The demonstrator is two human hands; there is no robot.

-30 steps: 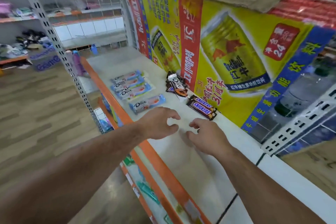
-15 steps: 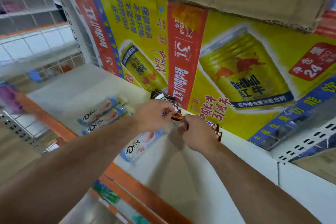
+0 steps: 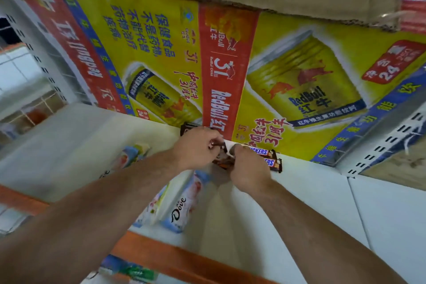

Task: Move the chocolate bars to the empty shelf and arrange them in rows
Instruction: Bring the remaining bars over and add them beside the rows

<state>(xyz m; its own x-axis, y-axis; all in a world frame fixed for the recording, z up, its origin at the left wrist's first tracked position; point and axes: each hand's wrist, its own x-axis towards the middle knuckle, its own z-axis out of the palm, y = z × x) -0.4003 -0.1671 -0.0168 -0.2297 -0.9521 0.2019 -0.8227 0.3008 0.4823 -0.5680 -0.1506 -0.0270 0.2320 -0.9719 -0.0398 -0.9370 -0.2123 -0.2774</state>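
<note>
While my forearms stretch out over the orange shelf edge (image 3: pixel 184 258), the pale Dove bars (image 3: pixel 182 210) lie nearest me on the white shelf (image 3: pixel 322 214), under my left arm, long axes running away from me. Further in, my left hand (image 3: pixel 196 147) curls, fingertips pinched on the dark-wrapped bar (image 3: pixel 222 158) lying between my two hands. My right hand (image 3: pixel 250 168) is closed into a loose fist at that bar's other end; whether it truly grips the wrapper, I cannot tell. Just beyond my right knuckles sit two Snickers bars (image 3: pixel 268 157), side by side, long axes running left to right along the Red Bull carton (image 3: pixel 230 76) at the back. My right hand is nearer those, I reckon.
</note>
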